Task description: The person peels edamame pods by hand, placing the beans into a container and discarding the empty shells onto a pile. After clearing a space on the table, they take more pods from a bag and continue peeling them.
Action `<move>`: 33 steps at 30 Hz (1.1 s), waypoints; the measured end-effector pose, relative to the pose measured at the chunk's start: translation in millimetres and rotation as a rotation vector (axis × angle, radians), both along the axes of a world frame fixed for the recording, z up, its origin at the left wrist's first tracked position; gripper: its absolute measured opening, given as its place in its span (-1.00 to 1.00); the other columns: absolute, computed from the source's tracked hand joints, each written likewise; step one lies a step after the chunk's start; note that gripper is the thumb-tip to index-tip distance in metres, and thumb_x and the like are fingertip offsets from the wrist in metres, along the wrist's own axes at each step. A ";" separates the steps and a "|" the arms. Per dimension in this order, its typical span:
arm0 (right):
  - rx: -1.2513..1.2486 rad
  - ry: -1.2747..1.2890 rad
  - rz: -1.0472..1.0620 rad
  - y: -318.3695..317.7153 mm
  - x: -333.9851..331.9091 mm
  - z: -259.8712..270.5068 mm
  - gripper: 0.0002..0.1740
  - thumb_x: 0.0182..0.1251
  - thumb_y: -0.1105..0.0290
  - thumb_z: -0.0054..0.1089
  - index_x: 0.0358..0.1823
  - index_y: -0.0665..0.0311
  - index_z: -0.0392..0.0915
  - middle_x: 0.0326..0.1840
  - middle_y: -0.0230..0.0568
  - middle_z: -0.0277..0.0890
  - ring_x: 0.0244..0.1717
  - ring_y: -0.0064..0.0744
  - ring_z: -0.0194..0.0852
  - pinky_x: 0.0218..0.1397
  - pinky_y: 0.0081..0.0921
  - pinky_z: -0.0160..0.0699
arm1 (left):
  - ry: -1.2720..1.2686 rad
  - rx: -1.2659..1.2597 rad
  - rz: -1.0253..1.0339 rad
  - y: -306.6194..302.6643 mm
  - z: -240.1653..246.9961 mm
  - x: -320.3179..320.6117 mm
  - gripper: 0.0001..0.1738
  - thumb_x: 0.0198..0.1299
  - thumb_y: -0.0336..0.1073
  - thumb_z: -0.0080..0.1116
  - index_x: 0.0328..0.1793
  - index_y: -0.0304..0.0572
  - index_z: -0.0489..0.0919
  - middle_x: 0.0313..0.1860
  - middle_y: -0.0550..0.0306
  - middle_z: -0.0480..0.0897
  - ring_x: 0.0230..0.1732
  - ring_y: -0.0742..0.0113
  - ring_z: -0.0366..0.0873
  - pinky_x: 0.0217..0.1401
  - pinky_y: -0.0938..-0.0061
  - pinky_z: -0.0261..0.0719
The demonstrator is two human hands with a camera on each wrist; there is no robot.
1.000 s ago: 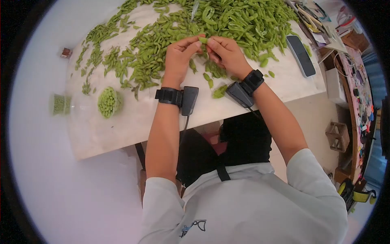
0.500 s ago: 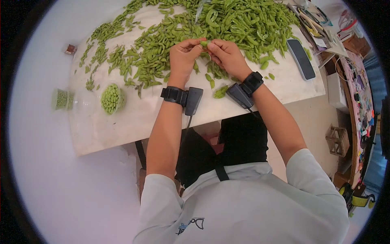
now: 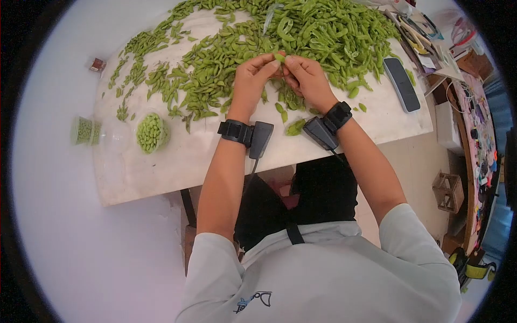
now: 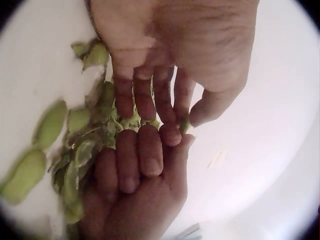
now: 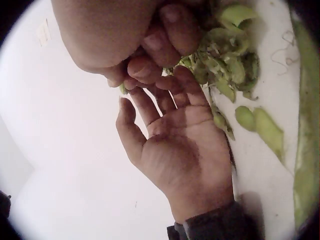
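My left hand [image 3: 252, 83] and right hand [image 3: 311, 81] meet fingertip to fingertip over the near edge of a big spread of green soybean pods [image 3: 323, 40]. Between them is one green pod [image 3: 279, 57], pinched from both sides by thumbs and forefingers. Only a small tip of that pod [image 4: 185, 124] shows in the left wrist view; fingers hide the rest. Below the hands, opened pod shells [image 5: 235, 62] lie heaped on the white tabletop. In the left wrist view, the left hand's other fingers are extended, while the right hand's are curled.
To the left stands a clear tub of shelled beans [image 3: 153, 133], with another clear container of green bits [image 3: 83, 131] farther left. A phone [image 3: 402, 85] lies at the right. Tools [image 3: 414, 32] sit at the back right. Loose pods [image 3: 295, 127] lie by the right wrist.
Both hands, still together on the pod, appear slightly farther right in the head view, which has itself shifted a little. More of the pod shows above the fingertips than half a second ago.
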State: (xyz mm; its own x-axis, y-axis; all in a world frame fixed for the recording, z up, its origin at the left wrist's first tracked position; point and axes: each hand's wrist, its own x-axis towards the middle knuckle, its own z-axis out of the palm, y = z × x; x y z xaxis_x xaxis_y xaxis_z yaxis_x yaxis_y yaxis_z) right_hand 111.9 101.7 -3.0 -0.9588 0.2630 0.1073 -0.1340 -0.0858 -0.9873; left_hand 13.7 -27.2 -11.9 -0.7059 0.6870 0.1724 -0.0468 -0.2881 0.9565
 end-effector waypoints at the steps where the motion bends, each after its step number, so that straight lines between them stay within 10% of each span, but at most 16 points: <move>1: -0.008 0.004 0.005 -1.6 1.5 1.1 -0.58 0.53 0.11 -0.10 -0.43 0.25 0.44 -0.64 -0.53 0.23 -0.63 -0.73 0.07 -0.57 -0.70 0.03 | 0.012 -0.010 -0.003 -0.2 -0.5 0.3 -0.74 0.28 -0.42 0.12 0.03 -0.42 0.61 -0.16 0.11 0.67 -0.24 0.46 0.61 -0.08 0.57 0.57; 33: -0.001 0.003 0.039 1.2 3.0 -0.5 -0.56 0.51 0.06 -0.07 -0.46 0.22 0.43 -0.68 -0.52 0.22 -0.69 -0.75 -0.01 -0.64 -0.70 -0.07 | 0.055 -0.079 -0.008 -5.3 -4.7 -4.4 -0.81 0.21 -0.37 0.23 -0.13 -0.35 0.65 -0.35 0.24 0.65 -0.35 0.56 0.54 -0.21 0.64 0.47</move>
State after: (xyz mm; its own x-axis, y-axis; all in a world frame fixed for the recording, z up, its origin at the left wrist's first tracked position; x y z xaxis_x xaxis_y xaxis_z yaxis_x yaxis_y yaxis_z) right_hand 114.9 102.9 -3.5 -0.9680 0.2259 0.1096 -0.1331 -0.0916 -0.9869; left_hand 9.3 -32.5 -16.5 -0.6910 0.7058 0.1564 0.0048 -0.2120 0.9773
